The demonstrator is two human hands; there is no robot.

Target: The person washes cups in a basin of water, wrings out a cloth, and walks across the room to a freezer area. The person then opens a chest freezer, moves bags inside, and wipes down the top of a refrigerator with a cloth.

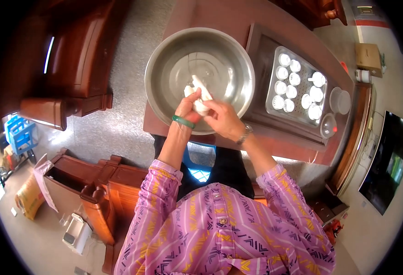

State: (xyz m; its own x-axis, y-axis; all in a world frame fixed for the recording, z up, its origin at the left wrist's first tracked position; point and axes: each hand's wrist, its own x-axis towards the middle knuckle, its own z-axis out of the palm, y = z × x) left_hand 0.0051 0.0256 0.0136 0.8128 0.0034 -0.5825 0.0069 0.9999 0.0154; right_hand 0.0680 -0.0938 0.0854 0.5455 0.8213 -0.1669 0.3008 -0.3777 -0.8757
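Note:
Both hands are over the near side of a wide metal basin (153, 98). A soft white piece that looks like dough (201, 106) is between them, with uneven ends sticking up past the fingers. My left hand (187, 108), with a green bangle at the wrist, is closed around its left side. My right hand (224, 121), wearing a metal-banded watch or bracelet, pinches it from the right. The fingers cover part of the white piece. Below it, the basin floor looks shiny.
Right of the basin, a perforated metal tray (302, 85) carries several round white pieces (281, 87) on a brown table (197, 13). A white bowl (340, 101) and a small clear bowl (328, 125) stand beyond it. Wooden furniture (89, 59) is at the left.

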